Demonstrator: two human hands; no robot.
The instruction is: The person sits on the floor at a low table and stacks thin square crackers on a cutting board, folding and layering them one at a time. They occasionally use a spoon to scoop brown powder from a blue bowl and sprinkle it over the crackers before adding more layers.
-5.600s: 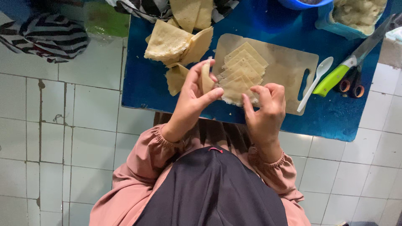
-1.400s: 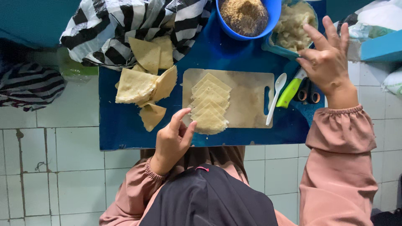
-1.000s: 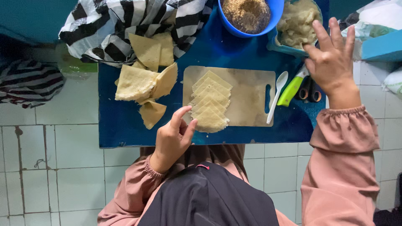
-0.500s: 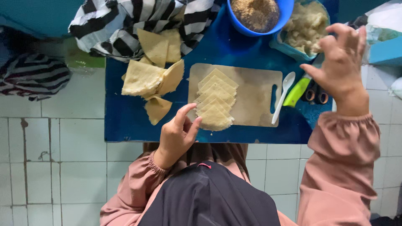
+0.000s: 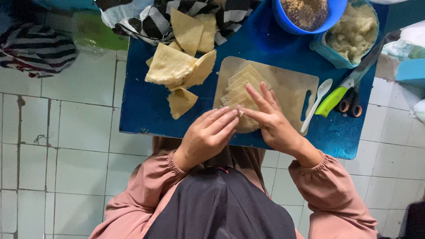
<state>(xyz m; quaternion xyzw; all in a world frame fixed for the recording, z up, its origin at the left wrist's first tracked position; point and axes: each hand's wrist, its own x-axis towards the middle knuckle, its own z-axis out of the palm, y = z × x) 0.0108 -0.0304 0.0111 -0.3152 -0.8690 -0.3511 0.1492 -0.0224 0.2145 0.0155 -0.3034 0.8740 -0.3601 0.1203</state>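
1. A wooden cutting board (image 5: 287, 88) lies on a low blue table (image 5: 146, 102), seen from above by the person sitting at it. All places below are given relative to this board.
2. A stack of thin, pale yellow wrapper sheets (image 5: 241, 86) rests on the board's left half, fanned out in overlapping layers.
3. The left hand (image 5: 208, 135) sits at the board's near left corner, palm down, fingers loosely extended and close together, tips touching the nearest sheet. Whether it pinches the sheet cannot be told.
4. The right hand (image 5: 270, 121) lies over the board's near edge, fingers spread flat and pressing on the near end of the stack; its fingertips meet those of the left hand. It grips nothing visibly.
5. Left of the board lies a loose pile of folded yellow sheets (image 5: 179, 68), with one triangular piece (image 5: 180, 102) just nearer the person.
6. Right of the board, just beside its handle hole, lies a white spoon (image 5: 316, 102); beyond it a knife with a green handle (image 5: 336, 98) and a pair of scissors (image 5: 349, 105).
7. Beyond the board's far right corner stand a blue bowl of brown crumbs (image 5: 305, 13) and a teal container of pale mash (image 5: 352, 33).
8. Beyond its far left corner lies a black-and-white striped cloth (image 5: 141, 20).
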